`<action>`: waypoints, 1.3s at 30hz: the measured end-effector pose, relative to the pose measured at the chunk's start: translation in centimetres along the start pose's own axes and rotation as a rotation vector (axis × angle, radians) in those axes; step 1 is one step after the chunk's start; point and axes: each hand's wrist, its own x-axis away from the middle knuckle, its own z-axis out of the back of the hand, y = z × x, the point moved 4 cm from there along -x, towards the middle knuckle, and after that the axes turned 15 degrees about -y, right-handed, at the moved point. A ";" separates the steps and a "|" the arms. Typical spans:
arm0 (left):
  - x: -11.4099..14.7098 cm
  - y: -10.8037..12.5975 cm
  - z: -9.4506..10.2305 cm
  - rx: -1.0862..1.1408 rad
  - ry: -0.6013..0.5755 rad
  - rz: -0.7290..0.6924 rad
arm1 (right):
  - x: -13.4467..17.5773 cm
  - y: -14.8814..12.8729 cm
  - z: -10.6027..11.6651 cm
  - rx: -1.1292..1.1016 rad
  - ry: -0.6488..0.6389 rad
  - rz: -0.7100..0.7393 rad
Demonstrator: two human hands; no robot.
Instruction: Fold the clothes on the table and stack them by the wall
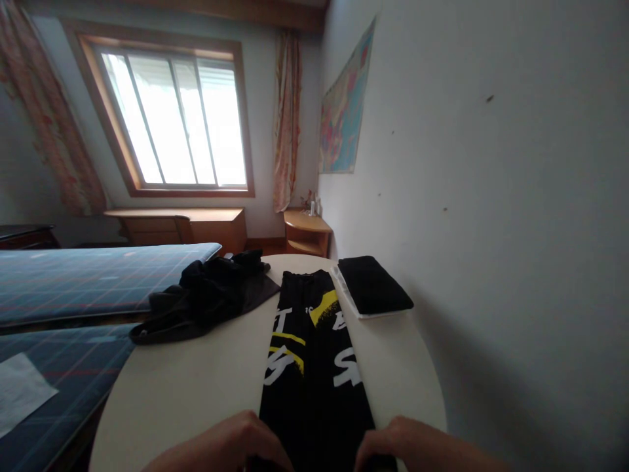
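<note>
A long black garment, which looks like a pair of pants, lies flat down the middle of the white round table. White lettering and yellow patches mark its front, and a gathered edge like a waistband is at the far end. At its near left corner, my left hand is closed with the fingers curled onto the cloth. My right hand grips the near right corner in the same way. The lower fingers of both hands and the garment's near end run out of view.
Crumpled dark clothing lies at the table's far left. A folded black cloth rests on something white at the far right. Left of the table are blue plaid mattresses with a white sheet. A bare wall stands close on the right.
</note>
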 end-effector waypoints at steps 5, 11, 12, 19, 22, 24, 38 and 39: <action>-0.8 -0.8 4.9 -0.049 0.358 0.068 | -1.3 1.1 5.4 -0.054 0.211 0.029; -5.3 -3.8 12.4 -0.018 0.623 0.030 | -5.5 4.6 12.4 -0.030 0.509 0.094; -6.1 -4.7 13.2 -0.028 0.665 0.043 | -6.5 5.2 13.3 -0.033 0.545 0.098; -10.9 -12.1 13.0 -0.114 0.762 0.258 | -14.0 10.7 13.4 -0.083 0.678 0.082; -11.0 -13.6 11.3 -0.123 0.782 0.283 | -15.1 11.8 11.4 0.018 0.665 0.011; -10.1 -13.0 10.2 -0.190 0.819 0.241 | -14.2 11.2 10.2 0.142 0.680 -0.021; -6.2 -7.2 2.8 -0.685 0.285 0.062 | -9.2 5.2 2.9 0.397 0.383 0.076; -6.1 -7.0 2.8 -0.681 0.285 0.072 | -9.1 5.1 2.9 0.403 0.378 0.073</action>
